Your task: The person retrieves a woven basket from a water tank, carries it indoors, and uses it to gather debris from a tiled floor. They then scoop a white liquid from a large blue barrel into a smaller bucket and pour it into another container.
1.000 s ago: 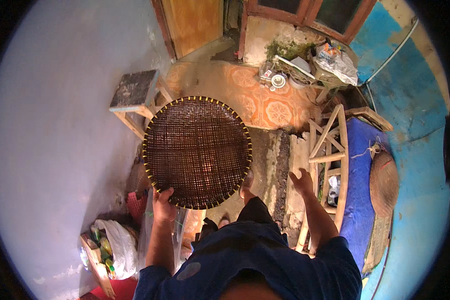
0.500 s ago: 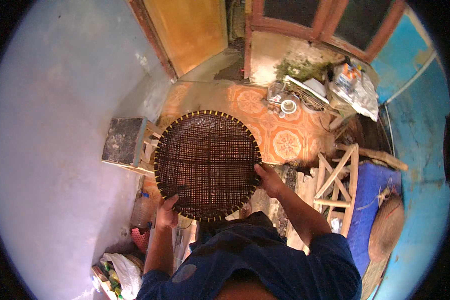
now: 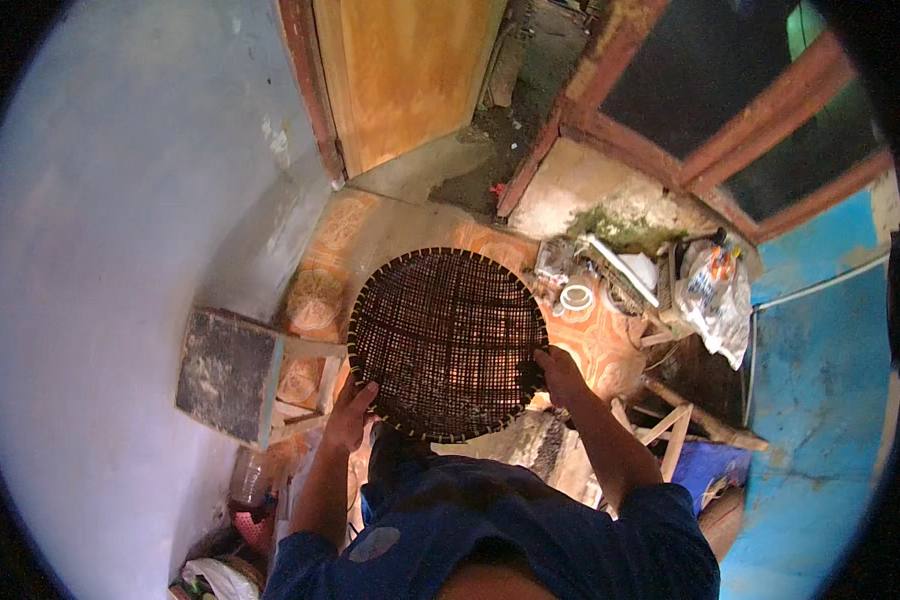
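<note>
A round, dark woven basket tray (image 3: pixel 445 340) with a pale rim is held up in front of me, tilted toward the camera. My left hand (image 3: pixel 348 418) grips its lower left rim. My right hand (image 3: pixel 560 375) grips its right rim, fingers curled over the edge. Both forearms rise from my dark blue sleeves at the bottom of the view.
A small wooden stool (image 3: pixel 232 375) stands at the left by the grey wall. A wooden door (image 3: pixel 400 80) is ahead. Bags, a cup (image 3: pixel 576 298) and clutter (image 3: pixel 705 290) lie at the right near a wooden frame (image 3: pixel 670 425). The floor has orange patterned tiles (image 3: pixel 315 300).
The basket tray has been lifted and moved forward. My right hand, free one second ago, has taken hold of its right rim. The view has tilted up toward the door.
</note>
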The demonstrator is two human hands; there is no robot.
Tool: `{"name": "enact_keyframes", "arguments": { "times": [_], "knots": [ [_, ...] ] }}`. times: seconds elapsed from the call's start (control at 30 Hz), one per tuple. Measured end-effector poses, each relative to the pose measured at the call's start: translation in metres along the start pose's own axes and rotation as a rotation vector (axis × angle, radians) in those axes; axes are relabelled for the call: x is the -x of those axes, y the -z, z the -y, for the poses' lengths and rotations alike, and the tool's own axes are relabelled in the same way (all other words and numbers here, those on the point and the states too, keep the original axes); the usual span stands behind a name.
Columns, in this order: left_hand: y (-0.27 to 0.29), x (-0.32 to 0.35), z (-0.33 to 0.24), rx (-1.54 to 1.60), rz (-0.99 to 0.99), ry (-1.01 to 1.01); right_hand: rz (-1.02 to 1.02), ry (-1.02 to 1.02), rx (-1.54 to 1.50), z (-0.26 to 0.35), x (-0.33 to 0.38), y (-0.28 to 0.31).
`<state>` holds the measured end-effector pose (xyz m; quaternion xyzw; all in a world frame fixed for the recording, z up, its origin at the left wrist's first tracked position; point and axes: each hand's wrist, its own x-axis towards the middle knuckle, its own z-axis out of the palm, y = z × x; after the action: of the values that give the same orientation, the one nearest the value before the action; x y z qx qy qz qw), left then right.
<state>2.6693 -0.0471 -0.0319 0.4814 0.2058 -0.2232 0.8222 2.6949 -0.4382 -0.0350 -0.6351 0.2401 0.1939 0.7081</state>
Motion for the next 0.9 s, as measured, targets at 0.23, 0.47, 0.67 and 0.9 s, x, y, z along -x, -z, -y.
{"name": "enact_keyframes", "arguments": {
  "times": [0.23,0.47,0.67,0.9],
  "knots": [
    [-0.020,-0.101,-0.141,-0.063,-0.028,-0.112,-0.035,-0.201,0.100,0.125,-0.111,-0.047],
    [-0.057,-0.197,-0.234,-0.106,0.112,-0.347,-0.022,-0.136,-0.010,0.197,-0.237,-0.059],
    [-0.118,-0.294,-0.298,-0.186,0.030,-0.466,0.130,0.015,-0.186,0.255,-0.361,-0.036],
    [-0.185,-0.391,-0.363,-0.177,-0.071,-0.302,0.202,0.315,0.618,0.348,-0.455,0.007]
  ]
}}
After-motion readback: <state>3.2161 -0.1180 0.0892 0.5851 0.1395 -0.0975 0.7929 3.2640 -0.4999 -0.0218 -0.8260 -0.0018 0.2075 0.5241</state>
